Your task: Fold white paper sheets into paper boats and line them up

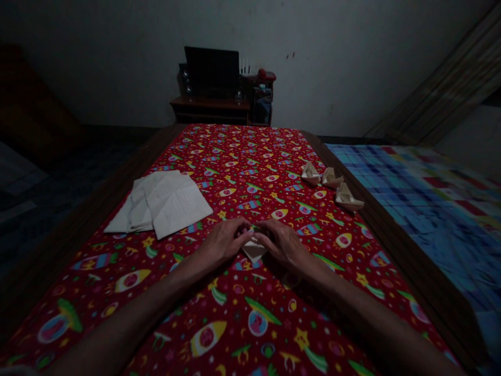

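A small folded piece of paper (255,250) lies low over the red patterned cloth, its pointed corner toward me. My left hand (227,237) grips its left side, thumb and fingers bent round the edge. On the opposite side my right hand (284,240) pinches it, the thumb across the top. Both hands partly cover the paper, so its upper folds are hidden. To the left lies a spread of creased white paper sheets (178,203). Several folded paper boats, such as this one (348,198), stand in a slanting row at the right.
The red cloth (250,308) covers a table with dark wooden edges (415,261). Beyond its far end stand a black monitor (212,72) on a wooden desk and a red telephone (266,74). A checked blue spread (376,172) lies to the right.
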### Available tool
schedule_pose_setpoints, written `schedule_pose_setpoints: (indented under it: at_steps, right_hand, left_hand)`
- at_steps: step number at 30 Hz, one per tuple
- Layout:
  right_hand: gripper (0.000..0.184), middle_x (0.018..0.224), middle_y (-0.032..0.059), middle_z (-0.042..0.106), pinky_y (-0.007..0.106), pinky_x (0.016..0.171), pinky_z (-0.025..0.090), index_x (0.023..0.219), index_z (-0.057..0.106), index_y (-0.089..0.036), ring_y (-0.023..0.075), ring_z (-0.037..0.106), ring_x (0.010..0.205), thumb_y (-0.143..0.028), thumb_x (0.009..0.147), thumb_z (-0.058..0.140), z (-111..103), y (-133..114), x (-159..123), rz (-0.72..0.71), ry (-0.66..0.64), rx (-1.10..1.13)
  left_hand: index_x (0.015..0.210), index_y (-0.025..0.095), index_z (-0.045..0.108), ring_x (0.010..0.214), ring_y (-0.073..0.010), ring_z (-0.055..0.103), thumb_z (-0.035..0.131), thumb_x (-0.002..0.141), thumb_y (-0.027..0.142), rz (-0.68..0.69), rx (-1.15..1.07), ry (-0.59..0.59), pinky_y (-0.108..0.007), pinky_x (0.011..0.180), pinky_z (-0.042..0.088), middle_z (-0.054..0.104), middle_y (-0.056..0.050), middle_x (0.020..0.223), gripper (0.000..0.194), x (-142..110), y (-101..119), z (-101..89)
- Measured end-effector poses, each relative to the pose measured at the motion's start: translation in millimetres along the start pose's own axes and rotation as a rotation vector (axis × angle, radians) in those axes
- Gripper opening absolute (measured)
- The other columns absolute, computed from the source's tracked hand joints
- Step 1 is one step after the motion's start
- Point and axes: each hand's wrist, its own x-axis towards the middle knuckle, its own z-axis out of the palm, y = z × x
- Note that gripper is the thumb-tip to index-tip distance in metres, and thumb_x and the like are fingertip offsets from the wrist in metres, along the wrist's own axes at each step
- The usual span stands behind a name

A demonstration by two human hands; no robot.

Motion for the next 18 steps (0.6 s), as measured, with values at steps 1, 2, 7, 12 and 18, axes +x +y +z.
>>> schedule_pose_setpoints:
  at_steps: [1,2,7,12,18]
  right_hand:
    - [0.028,0.092,0.0074,0.064,0.025,0.068,0.043,0.105,0.059,-0.017,0.0157,0.059,0.080,-0.038,0.090,0.049,-2,-2,-3,0.001,-0.021,-0.030]
    - [0.028,0.091,0.0074,0.064,0.025,0.068,0.042,0.104,0.059,-0.017,0.0158,0.058,0.079,-0.039,0.090,0.049,-4,-4,-5,0.002,-0.051,-0.057]
    - [0.026,0.079,0.0053,0.064,0.024,0.061,0.039,0.097,0.060,-0.015,0.0147,0.057,0.068,-0.038,0.090,0.049,-6,-16,-14,0.042,-0.142,-0.104]
    - [0.020,0.080,0.0016,0.065,0.021,0.057,0.039,0.100,0.061,-0.018,0.0120,0.058,0.066,-0.031,0.087,0.053,0,-10,-12,0.079,-0.139,0.139]
    - [0.012,0.078,0.0010,0.067,0.022,0.059,0.044,0.090,0.063,-0.018,0.0133,0.061,0.068,-0.026,0.082,0.057,-10,-4,1,0.176,-0.016,0.300]
  left_hand:
    - [0.092,0.019,0.063,0.068,-0.0147,0.061,0.051,0.086,0.032,0.003,0.042,-0.001,-0.022,0.059,0.040,0.067,-0.001,0.078,0.019,-3,0,-1.4]
    - [0.088,0.019,0.062,0.066,-0.0151,0.060,0.048,0.088,0.034,0.009,0.091,-0.006,-0.023,0.058,0.040,0.067,-0.002,0.075,0.021,-6,0,-2.6]
    - [0.078,0.020,0.063,0.061,-0.0160,0.059,0.043,0.090,0.036,0.047,0.217,-0.126,-0.023,0.053,0.034,0.065,-0.003,0.069,0.029,-17,2,-3.6]
    - [0.072,0.020,0.066,0.056,-0.0133,0.057,0.049,0.083,0.025,-0.012,0.062,-0.243,-0.021,0.050,0.033,0.064,0.001,0.062,0.021,-13,11,-5.7]
    - [0.076,0.017,0.063,0.060,-0.0114,0.056,0.049,0.085,0.026,0.040,-0.076,0.032,-0.020,0.056,0.039,0.064,0.002,0.068,0.019,-4,12,-7.1]
